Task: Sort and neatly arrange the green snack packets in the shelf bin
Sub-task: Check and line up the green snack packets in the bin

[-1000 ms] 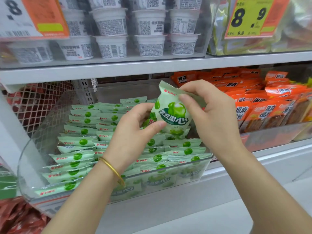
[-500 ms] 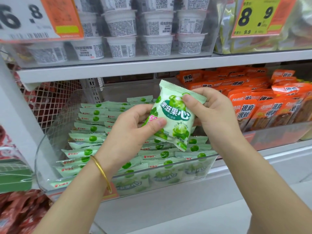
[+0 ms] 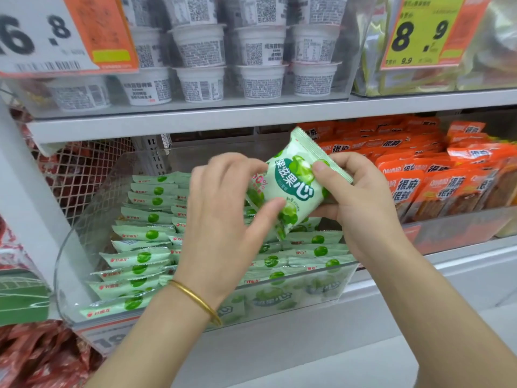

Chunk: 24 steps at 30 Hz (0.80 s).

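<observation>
Your two hands hold one green packet (image 3: 293,186) just above the centre of view. It is tilted and lifted clear above the clear plastic bin (image 3: 345,284), with its top corner pointing to 12 o'clock. Your left hand (image 3: 221,217), at 9 o'clock of the packet, pinches its lower edge between thumb and curled fingers. Your right hand (image 3: 361,203), at 3 o'clock of it, grasps the upper seam with the thumb pressed on the printed face.

Below, rows of matching packets (image 3: 140,259) stand on edge. They look tidy toward 8 o'clock and looser and more overlapped directly beneath your hands.

- **Toppled rows:** The standing packets lean on each other. Pushing this one down hard into the row could knock its neighbours flat.
- **Spill over the front:** The front wall is low, and the nearest packets sit close to its rim. A nudge toward 6 o'clock could send some over the edge.
- **Slipping or puffing:** The wrapper looks slick and puffed. A pinch on the seams alone may slip, while a tighter squeeze could crush what is inside.
- **Wrong bin:** Orange packets (image 3: 436,186) sit in the neighbouring bin at 3 o'clock. A careless release to the right would mix the two.
</observation>
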{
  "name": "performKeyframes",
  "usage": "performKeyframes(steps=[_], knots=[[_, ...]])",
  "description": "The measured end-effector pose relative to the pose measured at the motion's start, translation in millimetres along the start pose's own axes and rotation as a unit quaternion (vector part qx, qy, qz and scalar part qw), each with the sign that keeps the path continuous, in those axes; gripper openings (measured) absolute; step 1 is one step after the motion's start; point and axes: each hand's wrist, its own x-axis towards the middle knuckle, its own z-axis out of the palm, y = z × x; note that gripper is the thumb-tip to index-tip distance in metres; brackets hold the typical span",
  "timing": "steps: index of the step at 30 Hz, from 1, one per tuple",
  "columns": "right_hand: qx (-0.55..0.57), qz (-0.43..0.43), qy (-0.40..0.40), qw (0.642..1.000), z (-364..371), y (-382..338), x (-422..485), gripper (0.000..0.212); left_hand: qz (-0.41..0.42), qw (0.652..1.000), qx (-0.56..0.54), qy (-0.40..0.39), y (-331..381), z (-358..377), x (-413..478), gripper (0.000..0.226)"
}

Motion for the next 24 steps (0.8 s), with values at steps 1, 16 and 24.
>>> performKeyframes(steps=[1,16,24], knots=[[0.014,0.005,-0.003,1.0,0.3,-1.2,-0.7,0.007,0.008,0.999,-0.015,-0.029,2.0,1.3,-1.0,0.049],[-0.069,-0.067,-0.065,0.993,-7.7,1.8,-0.5,0.021,-0.211,0.865,-0.437,-0.13,6.3,-2.9,2.7,0.047],[0.021,-0.022,-0.068,0.997,-4.4,1.4,0.7,0.027,-0.162,0.866,-0.44,-0.172,11.3,-0.3,-1.5,0.08]])
